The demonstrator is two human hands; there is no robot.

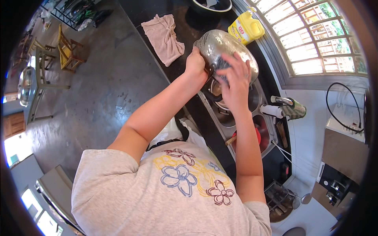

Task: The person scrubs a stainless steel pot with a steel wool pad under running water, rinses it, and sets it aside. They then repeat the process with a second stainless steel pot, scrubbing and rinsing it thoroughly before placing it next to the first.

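My left hand [195, 63] grips the rim of a round steel pot [220, 47] and holds it tilted over the steel sink [256, 118]. My right hand [235, 84] lies flat against the pot's side, pressing what looks like a dark scrubbing pad; the pad is mostly hidden under my fingers. Below the pot, more steel vessels [217, 89] sit in the sink basin.
A yellow jug [246, 27] stands behind the pot by the barred window [315, 35]. A beige cloth [164, 37] lies on the dark counter. A tap [281, 105] sits at the sink's right, with a red item [258, 135] in the near basin. Wooden stools [67, 51] stand on the floor at left.
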